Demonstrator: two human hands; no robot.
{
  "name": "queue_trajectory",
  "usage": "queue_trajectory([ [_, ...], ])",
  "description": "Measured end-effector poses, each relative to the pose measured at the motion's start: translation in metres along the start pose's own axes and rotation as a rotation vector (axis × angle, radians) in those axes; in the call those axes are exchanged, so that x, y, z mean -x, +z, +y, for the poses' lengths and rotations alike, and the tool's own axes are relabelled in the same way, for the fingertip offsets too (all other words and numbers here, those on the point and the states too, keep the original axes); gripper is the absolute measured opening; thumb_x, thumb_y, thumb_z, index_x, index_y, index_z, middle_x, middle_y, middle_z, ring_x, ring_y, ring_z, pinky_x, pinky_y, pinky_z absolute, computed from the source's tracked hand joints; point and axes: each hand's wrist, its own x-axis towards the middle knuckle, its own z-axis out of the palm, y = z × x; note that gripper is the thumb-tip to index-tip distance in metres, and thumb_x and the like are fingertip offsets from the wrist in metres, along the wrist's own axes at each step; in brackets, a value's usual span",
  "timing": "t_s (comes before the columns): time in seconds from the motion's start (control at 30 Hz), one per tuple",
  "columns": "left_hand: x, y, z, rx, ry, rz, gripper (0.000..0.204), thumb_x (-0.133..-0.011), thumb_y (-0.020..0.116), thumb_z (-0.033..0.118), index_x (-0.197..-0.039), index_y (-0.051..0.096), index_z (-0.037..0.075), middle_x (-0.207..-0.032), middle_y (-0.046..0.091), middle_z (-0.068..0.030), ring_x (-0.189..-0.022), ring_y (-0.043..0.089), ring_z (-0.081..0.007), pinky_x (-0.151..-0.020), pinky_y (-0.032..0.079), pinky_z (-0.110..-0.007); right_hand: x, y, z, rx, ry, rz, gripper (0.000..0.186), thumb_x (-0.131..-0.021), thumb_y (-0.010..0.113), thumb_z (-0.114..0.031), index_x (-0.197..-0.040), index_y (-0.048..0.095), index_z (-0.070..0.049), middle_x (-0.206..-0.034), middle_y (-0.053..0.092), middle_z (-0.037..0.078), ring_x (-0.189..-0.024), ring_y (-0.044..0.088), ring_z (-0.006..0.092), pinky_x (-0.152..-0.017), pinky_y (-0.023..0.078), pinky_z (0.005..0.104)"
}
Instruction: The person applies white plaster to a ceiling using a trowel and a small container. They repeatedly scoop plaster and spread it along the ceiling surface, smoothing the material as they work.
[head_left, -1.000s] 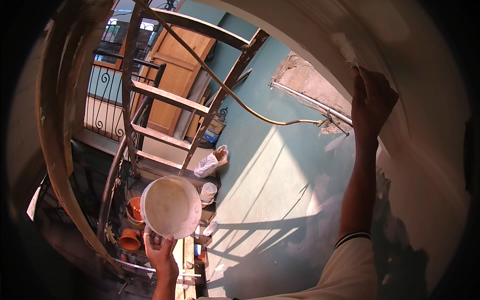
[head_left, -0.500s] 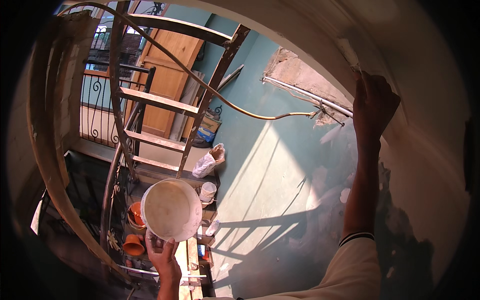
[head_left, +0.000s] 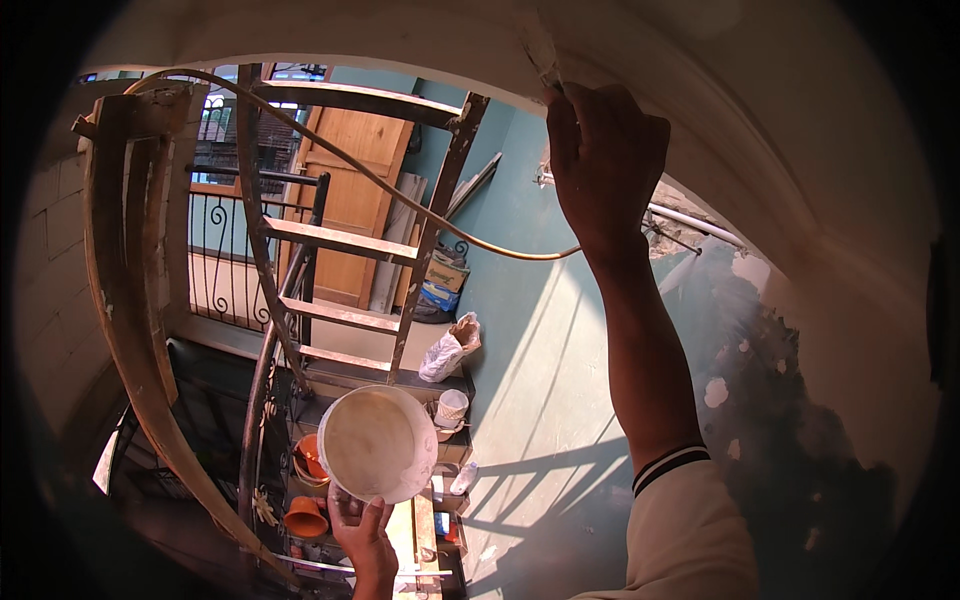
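My left hand (head_left: 364, 530) grips the near edge of a round white bucket (head_left: 424, 455), its thumb at the wall and the fingers partly hidden beneath. Pale, whitish paint lies inside the bucket, whose mouth is turned up toward me. Raised high, my right hand (head_left: 608, 160) is closed around a paintbrush (head_left: 541, 52) with whitened bristles. The handle is mostly hidden in the fist. The bristles are against or very near the pale underside of the arch (head_left: 440, 50); contact is hard to tell.
A dark ladder (head_left: 340, 238) stands ahead, with a cable (head_left: 400, 190) looping across it. To the left is a curved wooden piece (head_left: 118, 290). Below are an orange pot (head_left: 305, 517), a white sack (head_left: 450, 348) and a small white pail (head_left: 452, 407). The teal wall (head_left: 530, 420) is patchy.
My right hand has swept the paintbrush leftward along the arch. The bucket and my left hand sit slightly lower and farther right in the picture, as the whole view has shifted.
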Motion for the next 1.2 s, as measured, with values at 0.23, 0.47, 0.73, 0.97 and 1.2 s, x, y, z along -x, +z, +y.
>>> queue_trajectory([
  [0.23,-0.006,-0.029,0.007,0.009,0.041,0.045,0.077,-0.091,0.069,-0.006,-0.159,0.034,0.004,-0.146,0.055,-0.0163,-0.135,0.058,-0.0320,-0.110,0.055,-0.053,-0.001,-0.013,0.006,0.095,0.082,-0.077,0.008,-0.099,0.073,-0.021,-0.097,0.072,-0.012,-0.079,0.062,0.003,-0.067,0.059,0.0236,-0.069,0.036,0.0415],
  [0.47,-0.011,-0.025,0.020,-0.006,0.063,0.081,0.076,-0.091,0.069,-0.005,-0.159,0.036,0.005,-0.140,0.059,-0.0167,-0.132,0.060,-0.0318,-0.108,0.057,-0.053,0.039,-0.063,0.041,0.190,0.269,-0.132,0.007,-0.102,0.070,-0.021,-0.103,0.072,-0.014,-0.080,0.061,0.000,-0.077,0.062,0.0195,-0.073,0.039,0.0407],
  [0.73,-0.004,-0.021,0.023,0.013,0.041,0.046,0.079,-0.088,0.074,-0.005,-0.157,0.037,0.006,-0.144,0.057,-0.0149,-0.131,0.061,-0.0266,-0.107,0.056,-0.046,-0.024,0.019,-0.042,-0.106,0.085,-0.021,0.010,-0.093,0.078,-0.020,-0.094,0.070,-0.014,-0.080,0.059,0.002,-0.072,0.060,0.0208,-0.071,0.037,0.0418],
  [0.97,0.002,-0.033,0.025,0.072,0.066,0.127,0.087,-0.089,0.073,-0.006,-0.163,0.029,0.007,-0.152,0.050,-0.0153,-0.137,0.056,-0.0291,-0.110,0.054,-0.046,-0.043,0.045,-0.065,-0.010,0.037,-0.023,0.014,-0.093,0.077,-0.022,-0.086,0.066,-0.015,-0.076,0.057,0.003,-0.070,0.060,0.0228,-0.071,0.038,0.0434],
  [1.2,-0.003,-0.036,0.037,0.081,0.051,0.105,0.089,-0.089,0.070,-0.007,-0.164,0.026,0.007,-0.154,0.048,-0.0162,-0.140,0.053,-0.0302,-0.112,0.052,-0.047,-0.006,-0.006,-0.022,0.162,0.134,-0.076,0.013,-0.100,0.070,-0.025,-0.092,0.068,-0.015,-0.081,0.062,0.002,-0.075,0.063,0.0218,-0.069,0.039,0.0420],
])
